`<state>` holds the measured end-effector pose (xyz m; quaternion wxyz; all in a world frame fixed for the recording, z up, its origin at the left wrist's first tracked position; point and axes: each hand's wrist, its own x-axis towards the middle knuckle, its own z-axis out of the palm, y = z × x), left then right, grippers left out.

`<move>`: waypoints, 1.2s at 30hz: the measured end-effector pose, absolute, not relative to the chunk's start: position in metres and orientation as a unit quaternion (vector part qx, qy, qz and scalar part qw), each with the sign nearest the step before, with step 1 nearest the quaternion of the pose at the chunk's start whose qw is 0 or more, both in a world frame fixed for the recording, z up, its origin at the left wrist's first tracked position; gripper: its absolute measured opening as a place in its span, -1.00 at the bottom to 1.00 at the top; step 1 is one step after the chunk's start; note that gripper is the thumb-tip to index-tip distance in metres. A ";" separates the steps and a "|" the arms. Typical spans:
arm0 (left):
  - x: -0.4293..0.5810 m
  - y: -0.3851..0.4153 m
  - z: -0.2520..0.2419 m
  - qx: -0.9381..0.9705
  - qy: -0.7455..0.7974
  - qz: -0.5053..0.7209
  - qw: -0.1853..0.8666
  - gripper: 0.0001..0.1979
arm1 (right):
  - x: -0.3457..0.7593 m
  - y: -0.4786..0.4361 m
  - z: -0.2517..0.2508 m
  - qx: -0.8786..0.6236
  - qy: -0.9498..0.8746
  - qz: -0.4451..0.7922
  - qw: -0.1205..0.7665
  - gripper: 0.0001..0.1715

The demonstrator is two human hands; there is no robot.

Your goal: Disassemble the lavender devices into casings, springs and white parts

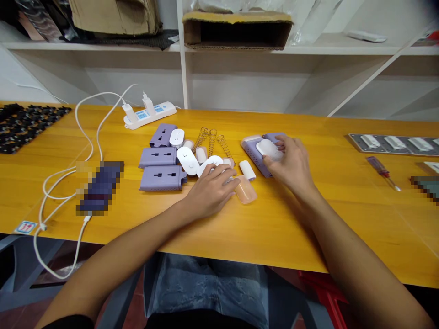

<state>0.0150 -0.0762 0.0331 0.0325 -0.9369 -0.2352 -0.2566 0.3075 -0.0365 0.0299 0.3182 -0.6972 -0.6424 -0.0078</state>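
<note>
My right hand grips a white oval part over the purple housings right of centre. Its thumb and fingers are closed round the part's edge. My left hand rests palm down, fingers spread, over small parts beside a clear peach-tinted cover; what lies under the palm is hidden. White oval pieces lie near the left fingers. Farther left sit three purple housings with slots. Metal springs lie behind, and a small white cylinder lies between my hands.
A power strip with two chargers stands at the back left. A cable loops round to a blurred phone. On the right are a screwdriver and a grey tray. Black parts lie far left.
</note>
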 end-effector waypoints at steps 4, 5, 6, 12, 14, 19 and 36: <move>0.013 -0.075 0.034 -0.935 -0.253 -0.246 0.031 -0.75 | 0.313 -0.035 0.036 -0.745 -0.594 0.050 0.299 -0.25; 0.013 -0.075 0.034 -0.935 -0.258 -0.243 0.029 -0.74 | 0.313 -0.035 0.038 -0.754 -0.585 0.063 0.290 -0.24; 0.013 -0.074 0.035 -0.934 -0.262 -0.241 0.029 -0.74 | 0.314 -0.035 0.040 -0.762 -0.579 0.075 0.281 -0.24; 0.010 -0.073 0.038 -0.931 -0.279 -0.235 0.023 -0.70 | 0.318 -0.037 0.054 -0.788 -0.555 0.113 0.239 -0.35; 0.010 -0.073 0.038 -0.929 -0.284 -0.236 0.020 -0.69 | 0.320 -0.037 0.056 -0.789 -0.554 0.133 0.228 -0.39; 0.008 -0.069 0.035 -0.925 -0.286 -0.249 0.014 -0.66 | 0.324 -0.040 0.058 -0.786 -0.551 0.156 0.233 -0.44; 0.009 -0.066 0.059 -0.922 -0.270 -0.272 0.052 -0.53 | 0.329 -0.044 0.053 -0.708 -0.681 0.006 0.185 -0.33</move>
